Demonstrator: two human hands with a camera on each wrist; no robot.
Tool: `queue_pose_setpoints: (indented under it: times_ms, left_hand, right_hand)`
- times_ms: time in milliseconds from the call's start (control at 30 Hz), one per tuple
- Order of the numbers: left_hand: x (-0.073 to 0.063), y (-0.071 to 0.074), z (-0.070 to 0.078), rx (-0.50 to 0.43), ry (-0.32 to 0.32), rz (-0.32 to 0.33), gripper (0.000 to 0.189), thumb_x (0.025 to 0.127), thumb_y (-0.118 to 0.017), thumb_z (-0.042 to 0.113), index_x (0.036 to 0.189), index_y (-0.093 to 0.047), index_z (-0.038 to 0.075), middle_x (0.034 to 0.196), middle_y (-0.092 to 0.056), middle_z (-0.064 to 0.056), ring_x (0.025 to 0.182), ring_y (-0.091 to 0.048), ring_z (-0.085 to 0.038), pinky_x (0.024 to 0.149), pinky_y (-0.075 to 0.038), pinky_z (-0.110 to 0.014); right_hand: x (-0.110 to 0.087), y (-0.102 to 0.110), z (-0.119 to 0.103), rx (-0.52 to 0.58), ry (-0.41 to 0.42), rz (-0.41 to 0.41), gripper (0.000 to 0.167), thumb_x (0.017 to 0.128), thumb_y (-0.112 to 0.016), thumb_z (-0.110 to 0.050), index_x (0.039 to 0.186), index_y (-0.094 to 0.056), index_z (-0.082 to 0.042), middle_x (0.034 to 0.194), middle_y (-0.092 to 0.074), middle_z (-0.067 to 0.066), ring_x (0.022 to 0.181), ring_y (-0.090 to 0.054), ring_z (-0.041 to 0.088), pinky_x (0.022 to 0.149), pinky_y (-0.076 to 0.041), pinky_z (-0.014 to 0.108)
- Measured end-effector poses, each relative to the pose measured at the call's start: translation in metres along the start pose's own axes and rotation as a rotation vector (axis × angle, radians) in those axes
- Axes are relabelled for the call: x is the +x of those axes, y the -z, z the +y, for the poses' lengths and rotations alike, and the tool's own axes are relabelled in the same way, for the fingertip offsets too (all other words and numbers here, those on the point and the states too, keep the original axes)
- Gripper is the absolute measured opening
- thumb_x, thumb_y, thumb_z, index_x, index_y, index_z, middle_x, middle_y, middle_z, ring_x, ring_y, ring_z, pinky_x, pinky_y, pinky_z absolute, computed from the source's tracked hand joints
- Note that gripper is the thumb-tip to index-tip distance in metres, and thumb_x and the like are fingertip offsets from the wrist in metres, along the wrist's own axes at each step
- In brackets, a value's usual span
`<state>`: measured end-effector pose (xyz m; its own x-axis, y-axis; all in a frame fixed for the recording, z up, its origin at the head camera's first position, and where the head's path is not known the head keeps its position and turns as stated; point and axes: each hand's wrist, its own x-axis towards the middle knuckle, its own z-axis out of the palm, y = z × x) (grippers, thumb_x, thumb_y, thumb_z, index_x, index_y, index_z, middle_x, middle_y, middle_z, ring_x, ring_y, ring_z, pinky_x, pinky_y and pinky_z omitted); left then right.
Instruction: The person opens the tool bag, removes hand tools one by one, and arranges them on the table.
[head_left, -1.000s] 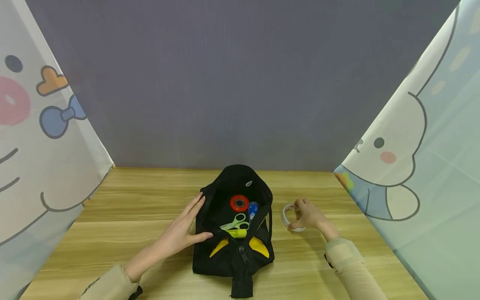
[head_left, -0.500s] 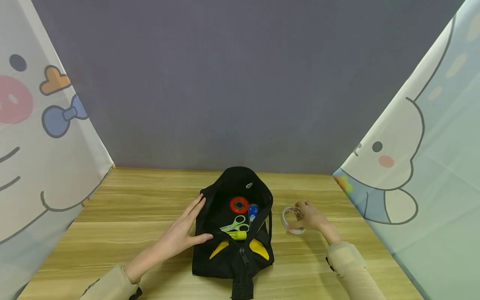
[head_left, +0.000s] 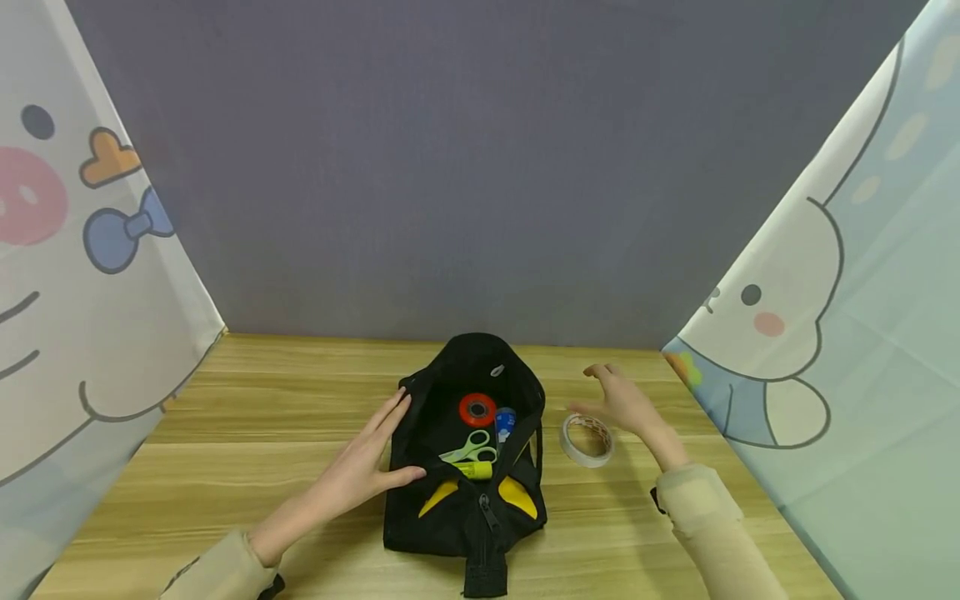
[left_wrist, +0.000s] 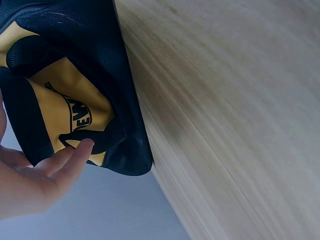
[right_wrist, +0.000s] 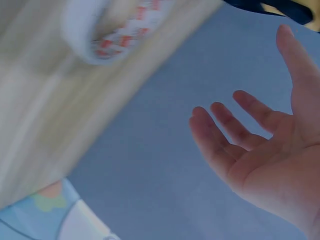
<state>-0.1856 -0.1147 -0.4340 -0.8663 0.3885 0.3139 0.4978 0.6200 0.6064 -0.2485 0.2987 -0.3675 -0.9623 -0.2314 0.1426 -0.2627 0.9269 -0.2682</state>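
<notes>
A grey wall (head_left: 450, 167) rose behind a wood-grain tabletop (head_left: 285, 408).
A white cartoon panel (head_left: 90, 342) filled frame left, a pale-blue panel (head_left: 892, 492) frame right.

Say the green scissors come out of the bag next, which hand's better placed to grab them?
Probably the right hand: it holds nothing and hovers near the tape roll, free to reach over. The left hand is closer, but rests on the black bag, perhaps steadying it.
</notes>
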Motion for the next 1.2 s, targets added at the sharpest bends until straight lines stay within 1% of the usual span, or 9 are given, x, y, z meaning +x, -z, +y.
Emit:
queue_pose_setpoints:
  times_ms: [333, 500, 667, 700, 767, 833, 933, 1067, 1200]
  left_hand:
    - [-0.001, 0.000, -0.001, -0.003, -0.002, -0.003, 0.099, 0.084, -0.074, 0.051, 0.159, -0.023, 0.014, 0.166, -0.020, -0.012, 0.140, -0.044, -0.041, 0.095, -0.051, -0.057]
    - [-0.001, 0.000, -0.002, -0.005, -0.006, -0.001, 0.099, 0.084, -0.074, 0.052, 0.160, -0.021, 0.015, 0.167, -0.018, -0.009, 0.140, -0.044, -0.040, 0.096, -0.051, -0.056]
    - [-0.001, 0.000, -0.002, 0.002, -0.011, 0.002, 0.099, 0.084, -0.074, 0.052, 0.159, -0.022, 0.015, 0.167, -0.018, -0.009, 0.139, -0.046, -0.039, 0.092, -0.053, -0.052]
    - [-0.001, 0.000, -0.002, 0.007, -0.012, 0.003, 0.099, 0.084, -0.074, 0.053, 0.159, -0.022, 0.014, 0.167, -0.018, -0.009, 0.139, -0.046, -0.039, 0.091, -0.053, -0.051]
    - [-0.001, 0.000, -0.003, 0.008, -0.009, 0.001, 0.100, 0.084, -0.074, 0.052, 0.159, -0.022, 0.014, 0.167, -0.018, -0.009, 0.137, -0.049, -0.038, 0.081, -0.056, -0.042]
    - [-0.001, 0.000, -0.003, 0.010, -0.005, 0.000, 0.100, 0.083, -0.075, 0.052, 0.159, -0.023, 0.014, 0.167, -0.018, -0.009, 0.135, -0.051, -0.037, 0.075, -0.054, -0.034]
    - [-0.002, 0.001, -0.002, 0.006, -0.002, -0.005, 0.100, 0.083, -0.075, 0.051, 0.159, -0.023, 0.014, 0.167, -0.018, -0.009, 0.134, -0.051, -0.036, 0.069, -0.050, -0.029]
    - [-0.001, 0.001, -0.001, -0.002, -0.002, -0.012, 0.100, 0.084, -0.074, 0.053, 0.159, -0.022, 0.015, 0.167, -0.019, -0.010, 0.138, -0.048, -0.037, 0.078, -0.054, -0.037]
    - [0.000, 0.002, -0.001, -0.010, 0.009, -0.021, 0.100, 0.084, -0.073, 0.054, 0.160, -0.021, 0.016, 0.167, -0.018, -0.010, 0.140, -0.045, -0.037, 0.086, -0.055, -0.045]
  right_hand:
    - [0.019, 0.027, -0.054, 0.004, 0.101, 0.060, 0.068, 0.088, -0.073, -0.044, 0.135, -0.054, 0.002, 0.132, -0.054, 0.025, 0.116, -0.058, 0.040, 0.096, -0.050, 0.054]
    - [0.023, 0.040, -0.081, -0.013, 0.130, 0.073, 0.069, 0.088, -0.073, -0.047, 0.137, -0.054, -0.003, 0.136, -0.053, 0.020, 0.117, -0.059, 0.037, 0.093, -0.052, 0.053]
    - [0.024, 0.046, -0.105, -0.014, 0.170, 0.056, 0.066, 0.088, -0.072, -0.049, 0.137, -0.055, -0.007, 0.137, -0.053, 0.017, 0.117, -0.059, 0.035, 0.088, -0.053, 0.054]
    - [0.025, 0.046, -0.109, -0.016, 0.181, 0.052, 0.066, 0.088, -0.072, -0.048, 0.137, -0.056, -0.008, 0.137, -0.053, 0.017, 0.117, -0.059, 0.035, 0.088, -0.054, 0.054]
    - [0.027, 0.045, -0.117, -0.021, 0.203, 0.041, 0.065, 0.087, -0.072, -0.049, 0.136, -0.056, -0.010, 0.137, -0.053, 0.015, 0.117, -0.059, 0.034, 0.087, -0.054, 0.053]
    - [0.028, 0.043, -0.124, -0.031, 0.227, 0.035, 0.065, 0.087, -0.072, -0.051, 0.136, -0.057, -0.011, 0.137, -0.054, 0.014, 0.118, -0.059, 0.033, 0.087, -0.054, 0.053]
    - [0.030, 0.039, -0.133, -0.046, 0.259, 0.028, 0.066, 0.086, -0.072, -0.053, 0.135, -0.058, -0.012, 0.135, -0.055, 0.012, 0.117, -0.059, 0.031, 0.085, -0.056, 0.050]
    - [0.032, 0.034, -0.144, -0.062, 0.305, 0.026, 0.064, 0.085, -0.074, -0.052, 0.133, -0.059, -0.012, 0.132, -0.057, 0.011, 0.113, -0.060, 0.029, 0.083, -0.056, 0.046]
    - [0.032, 0.027, -0.153, -0.063, 0.375, 0.017, 0.063, 0.084, -0.076, -0.048, 0.132, -0.060, -0.011, 0.131, -0.058, 0.012, 0.110, -0.060, 0.030, 0.086, -0.055, 0.044]
